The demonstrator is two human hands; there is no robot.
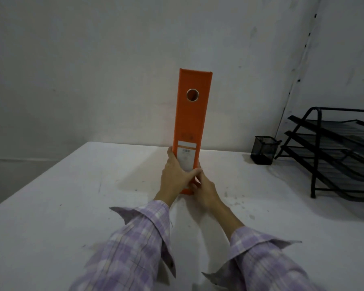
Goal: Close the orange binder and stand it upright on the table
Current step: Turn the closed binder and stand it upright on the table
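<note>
The orange binder [192, 120] stands upright and shut on the white table [72, 196], its spine facing me with a round finger hole near the top and a white label low down. My left hand [176, 177] wraps the lower left side of the spine, thumb lying across the front. My right hand [205, 191] holds the bottom right edge, fingers touching the left thumb. The binder's base is partly hidden behind both hands.
A black mesh pen cup [263, 150] sits at the back right. Beside it a black tiered wire letter tray [334, 154] fills the right edge. A white wall rises just behind the table. Purple checked sleeves cover both forearms.
</note>
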